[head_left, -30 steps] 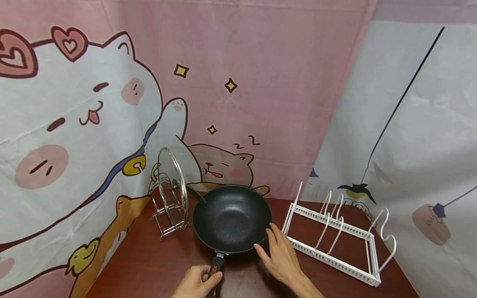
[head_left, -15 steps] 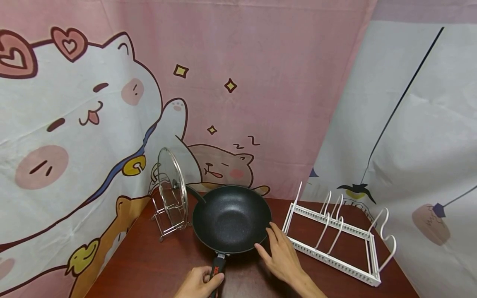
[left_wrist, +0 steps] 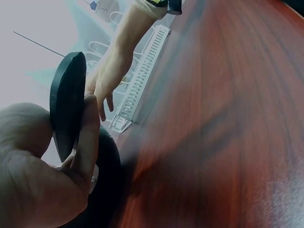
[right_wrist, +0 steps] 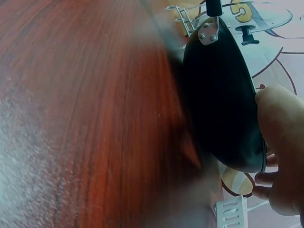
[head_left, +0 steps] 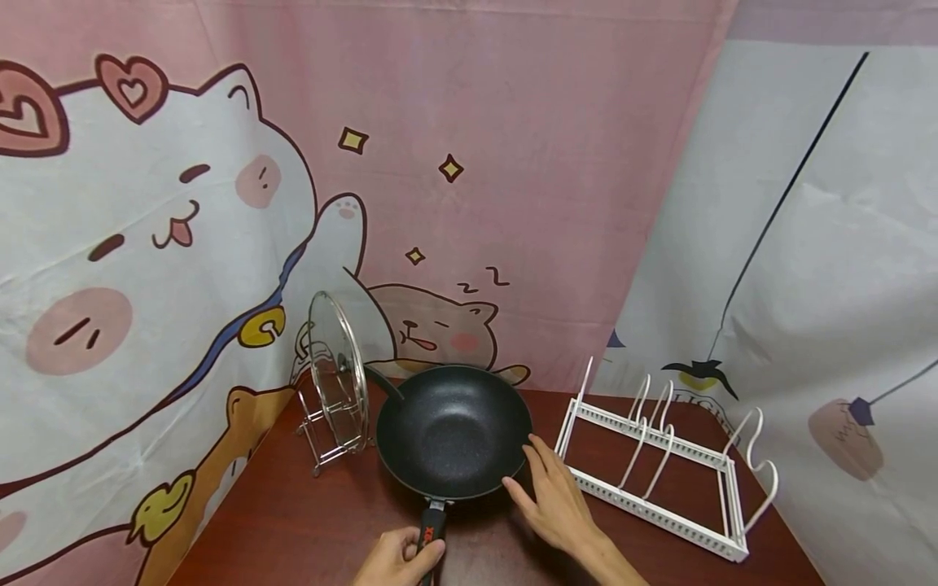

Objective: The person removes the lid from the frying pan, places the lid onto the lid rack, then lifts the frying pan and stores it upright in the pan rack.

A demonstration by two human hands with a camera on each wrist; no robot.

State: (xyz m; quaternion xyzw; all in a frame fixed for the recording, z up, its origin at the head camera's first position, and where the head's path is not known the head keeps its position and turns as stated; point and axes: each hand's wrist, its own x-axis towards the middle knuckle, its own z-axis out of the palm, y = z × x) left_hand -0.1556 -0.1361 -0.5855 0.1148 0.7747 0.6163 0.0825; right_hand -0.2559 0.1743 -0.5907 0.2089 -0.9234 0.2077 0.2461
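Left hand (head_left: 396,560) grasps handle (head_left: 432,525); right hand (head_left: 555,506) loose-fingered at rim of pan (head_left: 456,435). Weak right-side support: uneven lift could swing pan into glass lid (head_left: 341,356).

Left hand (head_left: 396,560): fingers curled in a gripping pose, thumb angled forward and to the right. Right hand (head_left: 558,503): fingers extended forward, thumb spread apart from them. Right forearm (head_left: 611,563): angled in from the lower right.
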